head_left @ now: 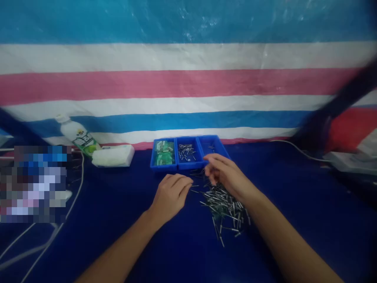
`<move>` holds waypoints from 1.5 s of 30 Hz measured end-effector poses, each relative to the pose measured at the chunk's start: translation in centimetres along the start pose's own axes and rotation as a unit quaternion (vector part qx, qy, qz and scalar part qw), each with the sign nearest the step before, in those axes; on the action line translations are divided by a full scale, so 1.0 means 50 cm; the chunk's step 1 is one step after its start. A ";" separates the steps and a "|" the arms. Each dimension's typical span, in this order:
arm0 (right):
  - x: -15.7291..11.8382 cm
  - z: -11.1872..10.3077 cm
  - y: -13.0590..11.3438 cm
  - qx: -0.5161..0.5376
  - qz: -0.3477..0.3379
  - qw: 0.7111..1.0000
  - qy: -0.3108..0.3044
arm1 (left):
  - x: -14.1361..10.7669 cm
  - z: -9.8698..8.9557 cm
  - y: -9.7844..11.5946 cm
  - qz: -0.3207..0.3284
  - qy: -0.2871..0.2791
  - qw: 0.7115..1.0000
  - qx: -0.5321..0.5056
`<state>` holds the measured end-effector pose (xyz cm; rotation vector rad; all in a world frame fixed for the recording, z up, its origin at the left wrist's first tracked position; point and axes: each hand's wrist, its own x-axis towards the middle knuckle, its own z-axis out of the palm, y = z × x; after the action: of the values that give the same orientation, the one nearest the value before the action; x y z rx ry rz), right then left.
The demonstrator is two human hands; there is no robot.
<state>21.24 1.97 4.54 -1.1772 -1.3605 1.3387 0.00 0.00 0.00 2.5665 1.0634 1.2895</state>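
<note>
Your right hand (225, 173) curls loosely over the pile of small metal pins (225, 206) on the tabletop (294, 220), whether pinching one I cannot tell, your left hand (171, 194) resting half-closed, empty, beside it; these light, stiff, slippery pins likely want a fingertip pinch mid-shaft.

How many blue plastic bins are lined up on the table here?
3, side by side at the table's back edge: the left blue plastic bin holds green packets, the middle bin metal pins, and the right bin a few pins, partly hidden by the right hand.
</note>
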 end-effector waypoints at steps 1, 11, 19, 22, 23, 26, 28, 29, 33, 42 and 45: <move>-0.001 -0.002 0.001 -0.058 -0.019 0.998 0.002 | -0.001 0.001 -0.001 -0.002 -0.014 1.000 0.002; -0.012 0.010 0.037 -0.510 -0.148 0.845 -0.062 | -0.004 0.008 -0.007 -0.019 -0.045 0.999 0.020; -0.014 0.029 0.053 -0.527 -0.167 0.830 -0.074 | -0.004 0.004 0.005 -0.074 -0.142 0.984 0.079; -0.015 0.033 0.053 -0.528 -0.183 0.825 -0.086 | -0.004 0.005 0.007 -0.083 -0.167 0.978 0.094; -0.015 0.033 0.053 -0.530 -0.184 0.823 -0.088 | -0.004 0.005 0.007 -0.086 -0.169 0.977 0.098; -0.016 0.032 0.052 -0.539 -0.189 0.817 -0.081 | -0.004 0.004 0.007 -0.092 -0.161 0.977 0.103; -0.016 0.030 0.052 -0.540 -0.196 0.815 -0.070 | -0.004 0.004 0.007 -0.099 -0.153 0.978 0.101; -0.016 0.028 0.052 -0.539 -0.198 0.816 -0.066 | -0.004 0.004 0.007 -0.102 -0.152 0.978 0.099; -0.017 0.025 0.052 -0.526 -0.197 0.824 -0.077 | -0.005 0.004 0.006 -0.106 -0.164 0.976 0.101; -0.009 0.017 0.053 -0.505 -0.172 0.841 -0.086 | -0.003 0.004 0.004 -0.115 -0.168 0.974 0.100; -0.003 0.007 0.046 -0.522 -0.139 0.839 -0.067 | -0.003 0.001 0.005 -0.124 -0.155 0.976 0.094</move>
<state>21.04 1.68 2.23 -1.4644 -2.3869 0.3937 0.12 -0.27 -0.06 2.5415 1.4345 0.7336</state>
